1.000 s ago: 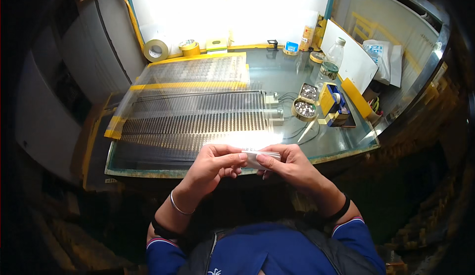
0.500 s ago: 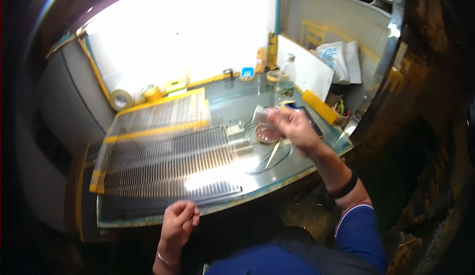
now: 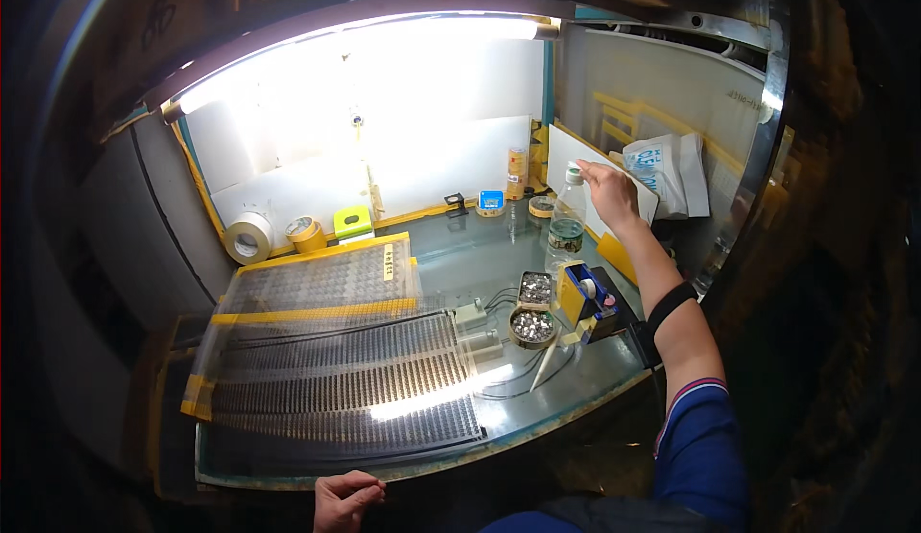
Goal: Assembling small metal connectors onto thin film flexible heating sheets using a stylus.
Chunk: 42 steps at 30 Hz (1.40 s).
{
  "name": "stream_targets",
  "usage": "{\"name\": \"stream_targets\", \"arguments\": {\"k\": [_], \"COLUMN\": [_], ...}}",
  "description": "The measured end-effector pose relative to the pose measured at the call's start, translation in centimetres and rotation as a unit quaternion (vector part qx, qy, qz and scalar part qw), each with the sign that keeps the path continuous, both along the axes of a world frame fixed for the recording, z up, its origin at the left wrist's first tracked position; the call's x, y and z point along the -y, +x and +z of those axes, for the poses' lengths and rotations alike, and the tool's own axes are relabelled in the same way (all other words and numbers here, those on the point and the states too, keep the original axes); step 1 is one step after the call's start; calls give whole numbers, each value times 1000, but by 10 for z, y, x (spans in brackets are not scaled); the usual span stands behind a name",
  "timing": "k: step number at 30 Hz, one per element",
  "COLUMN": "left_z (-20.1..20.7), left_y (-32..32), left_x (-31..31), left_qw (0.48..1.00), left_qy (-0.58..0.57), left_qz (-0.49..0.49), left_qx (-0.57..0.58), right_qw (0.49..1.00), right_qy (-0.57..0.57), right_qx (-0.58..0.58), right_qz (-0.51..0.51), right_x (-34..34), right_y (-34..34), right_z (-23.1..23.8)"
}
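My right hand [image 3: 611, 193] reaches to the top of a clear plastic bottle [image 3: 566, 231] with a label round its lower half. Its fingers are closed at the bottle's neck and cap; the bottle stands upright on the glass tabletop. Down at the near edge, my left hand [image 3: 347, 501] is closed, thumb and forefinger pressed together. Whatever they pinch, if anything, is too small to make out. In front of the bottle sit a rectangular tin [image 3: 535, 288] and a round tin [image 3: 531, 326], both holding small shiny pieces. A yellow and blue dispenser-like box [image 3: 581, 295] stands beside them.
A wide grid-like panel [image 3: 336, 370] with yellow tape strips covers the table's left part. Tape rolls [image 3: 248, 236], a bright green box [image 3: 353, 221] and a blue-topped container [image 3: 491, 203] line the back. A pale pointed stick [image 3: 545, 363] and thin cables lie near the tins.
My right hand has moved from over the tins to the top of the bottle. The view has tilted up, so the table sits lower, and my left hand shows nearer the lower edge.
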<state>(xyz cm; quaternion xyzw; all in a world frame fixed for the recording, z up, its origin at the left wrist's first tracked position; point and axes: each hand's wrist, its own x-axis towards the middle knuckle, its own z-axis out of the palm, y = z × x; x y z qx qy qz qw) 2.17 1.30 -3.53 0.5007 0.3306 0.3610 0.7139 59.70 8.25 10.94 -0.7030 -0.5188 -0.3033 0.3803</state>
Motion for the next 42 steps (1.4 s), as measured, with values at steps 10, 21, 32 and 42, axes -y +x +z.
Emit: {"name": "stream_targets", "arguments": {"k": [10, 21, 32, 42], "left_z": [4, 0, -16, -17], "left_y": [10, 10, 1, 6], "left_x": [-5, 1, -5, -3], "left_qw": [1000, 998, 997, 994], "left_qy": [1, -52, -64, -91], "left_qz": [-22, 31, 25, -11], "left_qx": [5, 9, 32, 66], "right_qw": [997, 995, 751, 976], "right_qy": [-50, 73, 641, 180], "right_qx": [58, -73, 154, -28], "right_qz": [-19, 12, 9, 123], "right_x": [2, -17, 140, 21], "right_y": [-8, -2, -45, -10], "right_z": [3, -19, 129, 26]}}
